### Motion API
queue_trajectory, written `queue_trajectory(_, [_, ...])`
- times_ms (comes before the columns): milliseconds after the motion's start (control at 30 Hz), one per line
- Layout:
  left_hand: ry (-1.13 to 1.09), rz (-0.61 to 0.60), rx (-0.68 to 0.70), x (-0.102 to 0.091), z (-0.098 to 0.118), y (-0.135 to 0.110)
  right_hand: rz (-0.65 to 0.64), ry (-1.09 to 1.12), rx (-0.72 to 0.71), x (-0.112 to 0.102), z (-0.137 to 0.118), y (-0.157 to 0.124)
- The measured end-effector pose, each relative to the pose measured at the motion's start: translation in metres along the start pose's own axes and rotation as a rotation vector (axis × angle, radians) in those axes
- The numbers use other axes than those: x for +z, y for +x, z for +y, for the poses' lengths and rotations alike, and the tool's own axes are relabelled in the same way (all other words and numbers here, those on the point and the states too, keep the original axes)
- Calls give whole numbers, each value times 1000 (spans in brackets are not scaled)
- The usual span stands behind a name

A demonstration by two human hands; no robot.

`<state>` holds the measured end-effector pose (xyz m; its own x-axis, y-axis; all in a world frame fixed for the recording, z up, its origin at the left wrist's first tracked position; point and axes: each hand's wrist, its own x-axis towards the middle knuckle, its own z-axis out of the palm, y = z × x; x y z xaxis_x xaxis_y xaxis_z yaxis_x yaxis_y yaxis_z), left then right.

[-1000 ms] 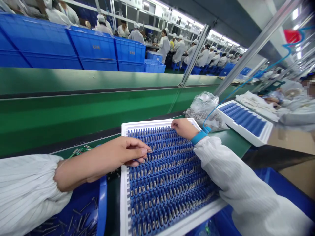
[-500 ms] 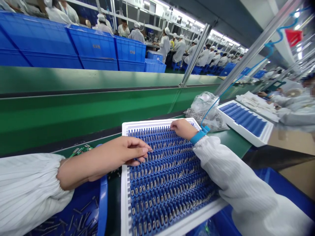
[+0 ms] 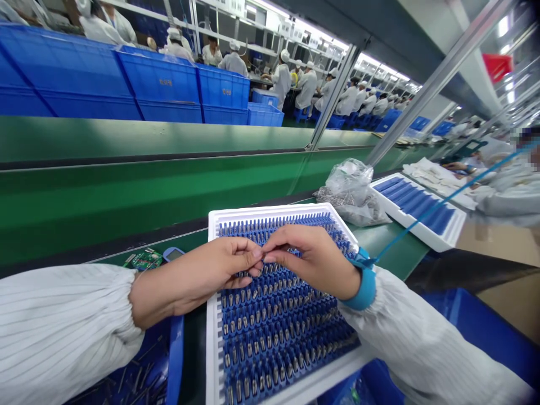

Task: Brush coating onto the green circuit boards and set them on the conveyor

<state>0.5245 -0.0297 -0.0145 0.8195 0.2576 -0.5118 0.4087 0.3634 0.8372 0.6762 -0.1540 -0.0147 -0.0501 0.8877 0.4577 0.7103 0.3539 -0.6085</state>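
My left hand (image 3: 211,273) reaches over the tray with thumb and forefinger closed on a small metal part (image 3: 264,255), mostly hidden by the fingertips. From the right, my right hand (image 3: 312,259) pinches at the same spot, its thumb and forefinger meeting my left fingertips. Beneath both hands lies a white foam tray (image 3: 213,354) with blue slotted rows inside. Many small silvery metal pieces (image 3: 270,344) stand in those slots. A blue wrist strap (image 3: 366,286) with a cord circles my right wrist.
Left of the tray stands a blue bin (image 3: 176,360) with thin metal pieces, near green circuit boards (image 3: 145,259). A clear plastic bag (image 3: 348,194) of parts and a second foam tray (image 3: 449,239) sit at right. Behind the green barrier (image 3: 139,197) are blue crates (image 3: 164,81) and co-workers.
My right hand has come from the tray's far edge down and left to meet my left hand. My left hand has shifted slightly right. The strap's cord now stretches out to the right.
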Motion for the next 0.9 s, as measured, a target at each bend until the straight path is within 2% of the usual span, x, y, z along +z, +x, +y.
queue_trajectory(133, [-27,-9,-8,1,0,-2,25,19,-14,2,3,-3])
queue_trajectory(233, [-45,24,-20,2,0,-4,55,-35,53,-7,12,-3])
queue_trajectory(367, [-37,47,-38,1,3,-8,99,-216,250,-34,54,-4])
queue_trajectory(500, [-33,86,-53,-3,9,-12,-18,-400,455,-51,110,-8])
queue_trajectory(600, [-34,126,-41,-8,13,-15,-120,-494,541,-49,134,-12])
queue_trajectory(767, [-70,176,-47,-16,16,-19,-226,-587,600,-43,142,-8])
queue_trajectory(900, [-61,159,-34,-21,14,-20,-286,-621,614,-41,141,-3])
